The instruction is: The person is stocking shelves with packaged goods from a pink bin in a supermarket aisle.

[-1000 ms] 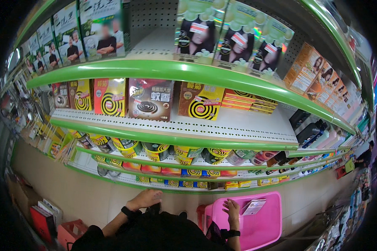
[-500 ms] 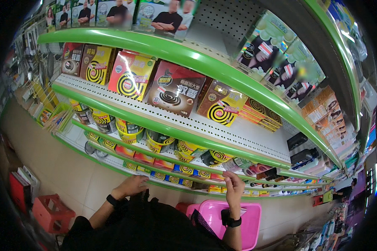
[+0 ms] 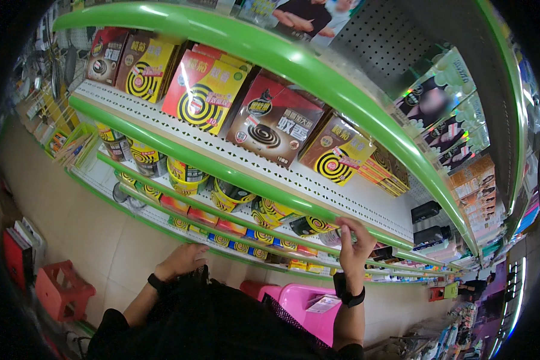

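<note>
Fingers apart and empty before the green shelf edge [image 3: 246, 181], the right hand [image 3: 355, 247] should move gently near the yellow-and-black tub [image 3: 309, 225] beneath it; the left hand's [image 3: 182, 261] grip, below that edge, I cannot tell.

From where I stand, a white perforated shelf [image 3: 372, 207] with a green edge runs across my front. On it I see a brown-and-yellow box [image 3: 141, 69] toward eleven o'clock, a red-and-brown box [image 3: 273, 123] at twelve, another brown-and-yellow one at one, and a stack of flat boxes [image 3: 385, 171] just beyond it. Below, round tubs [image 3: 186, 177] line a lower shelf from eleven to one o'clock. At my nine o'clock, a red stool [image 3: 65, 291] stands on the tiled floor [image 3: 84, 204].
</note>
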### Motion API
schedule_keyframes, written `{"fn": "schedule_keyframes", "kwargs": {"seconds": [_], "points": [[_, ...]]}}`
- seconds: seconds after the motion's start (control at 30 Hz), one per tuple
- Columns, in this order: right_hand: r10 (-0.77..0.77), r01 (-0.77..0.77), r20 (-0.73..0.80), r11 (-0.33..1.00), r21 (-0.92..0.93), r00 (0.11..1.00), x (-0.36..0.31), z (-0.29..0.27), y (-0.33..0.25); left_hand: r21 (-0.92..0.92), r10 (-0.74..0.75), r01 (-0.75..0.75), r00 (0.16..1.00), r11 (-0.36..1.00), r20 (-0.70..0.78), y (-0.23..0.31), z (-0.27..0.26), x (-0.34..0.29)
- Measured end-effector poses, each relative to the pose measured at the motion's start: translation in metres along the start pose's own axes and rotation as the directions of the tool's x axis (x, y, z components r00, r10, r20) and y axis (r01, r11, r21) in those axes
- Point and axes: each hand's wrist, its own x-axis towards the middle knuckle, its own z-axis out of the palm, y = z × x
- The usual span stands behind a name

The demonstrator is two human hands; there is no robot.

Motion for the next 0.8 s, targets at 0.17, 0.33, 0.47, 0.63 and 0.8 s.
{"fn": "schedule_keyframes", "kwargs": {"seconds": [0.17,0.33,0.47,0.63,0.8], "points": [[-0.124,0.114,-0.042,0.976,-0.184,0.991,0.055,-0.008,-0.010,0.043,0.014,-0.018,0.996,0.999,0.085,-0.001,-0.012,0.005],[-0.292,0.266,0.000,0.873,-0.409,0.957,0.121,0.004,-0.015,0.021,0.021,-0.024,0.994,0.999,0.111,-0.007,-0.019,0.002],[-0.227,0.269,0.146,0.840,-0.471,0.963,0.137,0.008,-0.009,0.106,0.064,-0.071,0.995,0.992,0.074,-0.003,-0.024,-0.003],[-0.250,0.293,0.153,0.788,-0.542,0.956,0.136,0.008,0.000,0.113,0.051,-0.058,0.997,0.992,0.064,-0.011,-0.031,-0.006],[-0.224,0.215,0.063,0.761,-0.612,0.973,0.140,0.005,-0.021,0.106,0.013,-0.026,0.992,0.994,0.122,-0.009,-0.034,-0.011]]}}
